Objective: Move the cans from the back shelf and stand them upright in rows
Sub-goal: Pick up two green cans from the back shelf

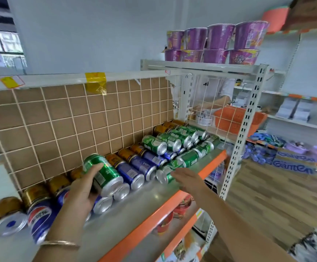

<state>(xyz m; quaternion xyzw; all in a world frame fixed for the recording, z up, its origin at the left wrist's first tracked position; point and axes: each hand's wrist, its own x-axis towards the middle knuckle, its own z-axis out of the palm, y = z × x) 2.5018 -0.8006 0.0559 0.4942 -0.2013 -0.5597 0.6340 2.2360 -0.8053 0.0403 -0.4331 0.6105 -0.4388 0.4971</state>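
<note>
The shelf (144, 197) with its orange front edge is taking up most of the view, and a brown tiled back panel (59, 120) is closing it off behind. The cans (135, 167) are all lying on their sides against that panel, gold at the back, blue in front of them, green heaped at the right end. Their long axes are running from the panel toward the front edge, with their ends facing the person. None is standing upright yet, and the bare strip of shelf in front is offering room for rows.

A wire grid (210, 110) is fencing the shelf's right end, and purple noodle bowls (216, 44) are sitting on the level above.

The left hand (78, 191) is gripping a green can (103, 171) that is lying on top of the blue ones, its fingers (95, 167) curled over its side. Its axis is slanting down toward the person, so it is needing a turn of the wrist to stand.

The right hand (188, 178) is reaching palm down, fingers stretched out and holding nothing. It is nearer to a second green can (164, 173) just left of its fingertips; whether they are touching is unclear. The neighbouring cans are crowding that one.
</note>
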